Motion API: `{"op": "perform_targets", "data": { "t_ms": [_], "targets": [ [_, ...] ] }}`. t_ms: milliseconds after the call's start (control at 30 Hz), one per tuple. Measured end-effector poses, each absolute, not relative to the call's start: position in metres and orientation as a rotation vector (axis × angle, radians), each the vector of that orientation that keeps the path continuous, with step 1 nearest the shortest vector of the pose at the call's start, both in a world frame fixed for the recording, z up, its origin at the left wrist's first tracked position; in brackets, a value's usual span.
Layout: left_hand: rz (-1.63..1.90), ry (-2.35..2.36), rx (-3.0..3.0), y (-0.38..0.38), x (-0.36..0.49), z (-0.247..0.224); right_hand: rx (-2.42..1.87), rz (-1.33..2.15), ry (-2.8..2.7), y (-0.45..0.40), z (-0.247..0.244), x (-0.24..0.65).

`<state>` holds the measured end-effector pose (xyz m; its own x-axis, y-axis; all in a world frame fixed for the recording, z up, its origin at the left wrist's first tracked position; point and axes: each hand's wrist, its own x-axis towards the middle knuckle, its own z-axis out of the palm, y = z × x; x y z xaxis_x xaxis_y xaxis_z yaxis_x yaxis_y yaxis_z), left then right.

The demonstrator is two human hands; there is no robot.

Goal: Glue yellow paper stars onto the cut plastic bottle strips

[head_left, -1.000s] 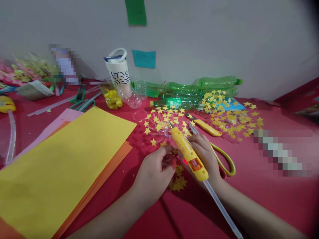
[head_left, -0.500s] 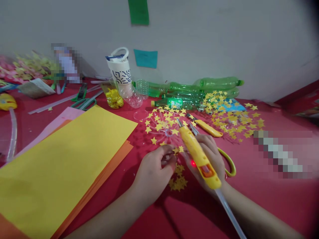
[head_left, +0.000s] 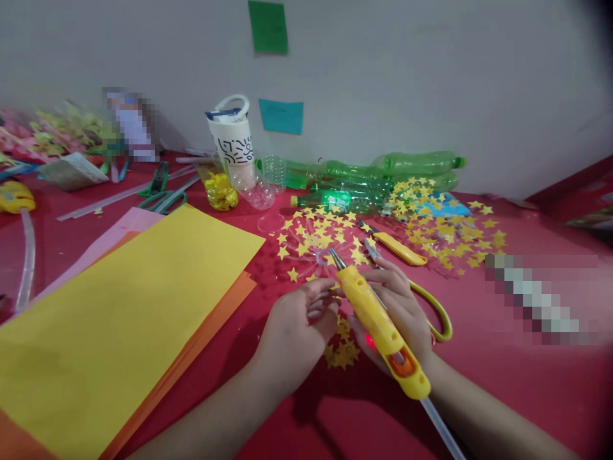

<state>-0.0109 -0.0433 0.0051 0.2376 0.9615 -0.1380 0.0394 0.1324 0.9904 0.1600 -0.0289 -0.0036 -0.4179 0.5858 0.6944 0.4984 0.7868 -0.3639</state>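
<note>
My right hand is closed round a yellow hot glue gun, its metal nozzle pointing up and to the left. A clear glue stick trails from its back end, and a red light glows at its side. My left hand is curled, fingertips close to the glue gun; a bit of a yellow star shows at them, mostly hidden. Just beyond lies a cut clear plastic bottle piece with spread strips bearing yellow stars. Loose yellow stars lie between my wrists.
Yellow-handled scissors and a yellow cutter knife lie by my right hand. Green plastic bottles and a white tumbler stand or lie along the wall. Yellow paper covers the left; another star-covered piece sits right.
The glue gun has shifted down and left, its nozzle coming nearer my left fingertips. The stars seen at those fingertips earlier are now mostly covered. My left hand has barely moved.
</note>
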Motion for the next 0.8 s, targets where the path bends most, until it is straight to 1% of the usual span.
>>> {"op": "perform_targets", "data": {
  "t_ms": [133,333,467,667,800],
  "targets": [
    [0.908,1.166,1.287,-0.043,-0.012,0.005,-0.839,0.147,-2.042,-0.031,0.002,0.161],
    [0.924,1.34,1.449,-0.046,-0.016,0.002,-0.881,0.078,-1.939,-0.03,0.009,0.165],
    [0.921,1.406,1.668,-0.047,-0.019,0.004,-0.948,0.08,-1.887,-0.031,0.01,0.167],
    [0.741,1.551,2.051,-0.048,-0.023,0.011,-0.899,0.066,-1.845,-0.029,0.01,0.174],
    [0.77,1.591,2.16,-0.049,-0.025,0.013,-0.903,0.112,-1.831,-0.025,0.004,0.182]
  ]
}}
